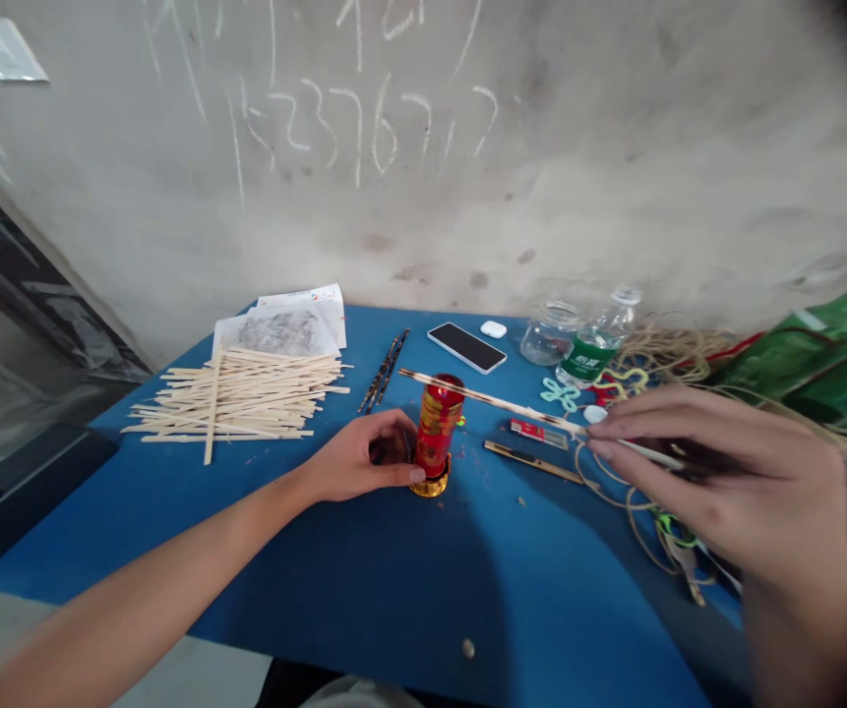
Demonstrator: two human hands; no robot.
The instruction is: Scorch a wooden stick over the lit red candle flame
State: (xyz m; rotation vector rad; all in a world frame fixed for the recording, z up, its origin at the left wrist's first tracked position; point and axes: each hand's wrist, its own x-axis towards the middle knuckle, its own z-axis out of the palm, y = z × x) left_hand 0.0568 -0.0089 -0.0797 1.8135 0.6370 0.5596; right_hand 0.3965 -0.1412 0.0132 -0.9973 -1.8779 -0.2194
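Note:
My left hand [364, 457] is curled around the base of a red and gold candle [436, 433] standing upright on the blue table [364, 580]. My right hand [718, 472] pinches one end of a long thin bamboo strip [489, 398]. The strip's far end, with dark scorch marks, lies over the top of the candle. The fingers of my right hand are pressed together on the strip.
A pile of pale bamboo strips [238, 398] lies at the left, papers [282, 324] behind it. Dark sticks [386, 369], a phone [465, 346], an earbud case [493, 328], a glass jar [550, 332], a water bottle [596, 349], tangled cord [674, 354] and green packaging [814, 359] sit further back. A utility knife [533, 460] lies near the candle.

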